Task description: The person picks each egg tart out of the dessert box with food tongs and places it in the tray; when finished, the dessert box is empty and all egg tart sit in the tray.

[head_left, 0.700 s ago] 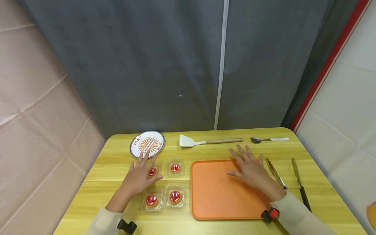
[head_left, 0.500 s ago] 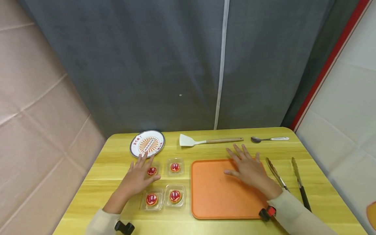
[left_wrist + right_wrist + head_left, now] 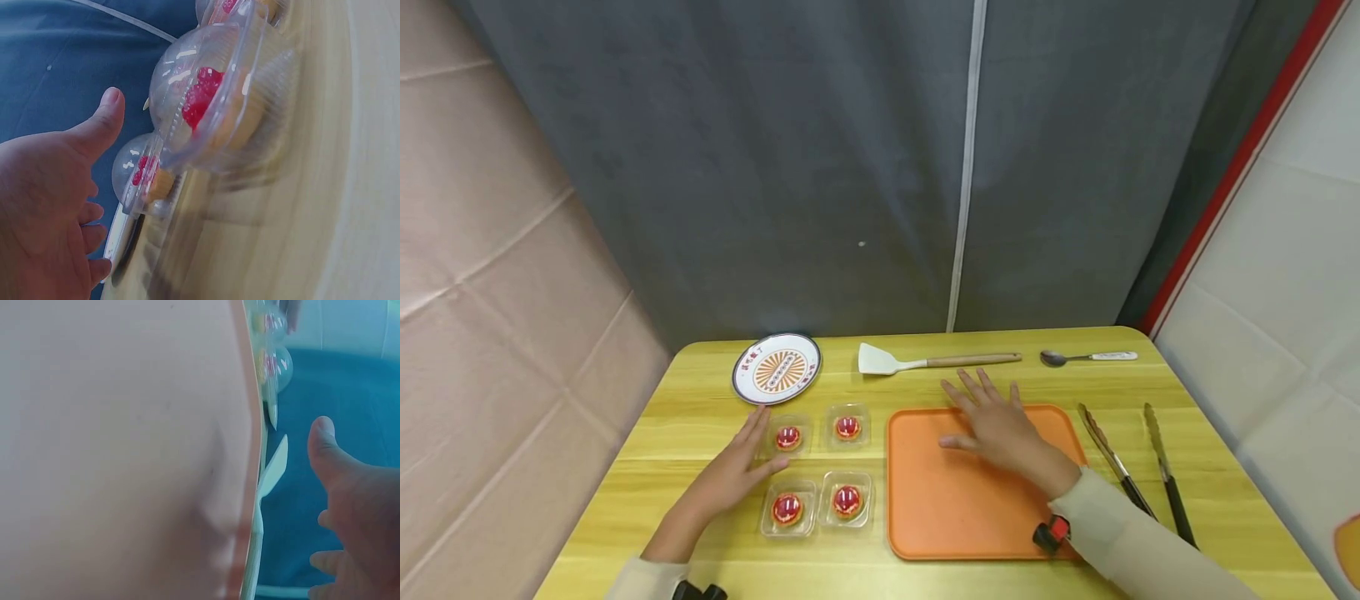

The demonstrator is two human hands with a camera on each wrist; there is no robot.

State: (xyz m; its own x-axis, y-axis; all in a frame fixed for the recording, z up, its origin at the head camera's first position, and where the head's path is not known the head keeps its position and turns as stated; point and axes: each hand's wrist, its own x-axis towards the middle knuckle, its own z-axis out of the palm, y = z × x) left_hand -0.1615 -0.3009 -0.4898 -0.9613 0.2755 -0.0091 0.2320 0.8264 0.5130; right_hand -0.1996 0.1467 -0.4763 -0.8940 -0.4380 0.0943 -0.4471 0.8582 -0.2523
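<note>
My left hand, fingers stretched out, is over the table at the left side of several small red-topped tarts in clear plastic boxes. Its fingertips overlap the edge of the back-left tart box in the head view. A front tart box shows large beside the thumb in the left wrist view. Above the back part of an orange tray my right hand is spread, holding nothing. In the right wrist view its thumb points up past the tray's rim.
A round white plate with an orange sunburst lies at the back left. Behind the tray is a white spatula with a wooden handle. A spoon is at the back right, with metal tongs right of the tray.
My left hand has drawn back toward the front left, off the plate's edge and uncovering the back-left tart. My right hand has shifted left over the tray.
</note>
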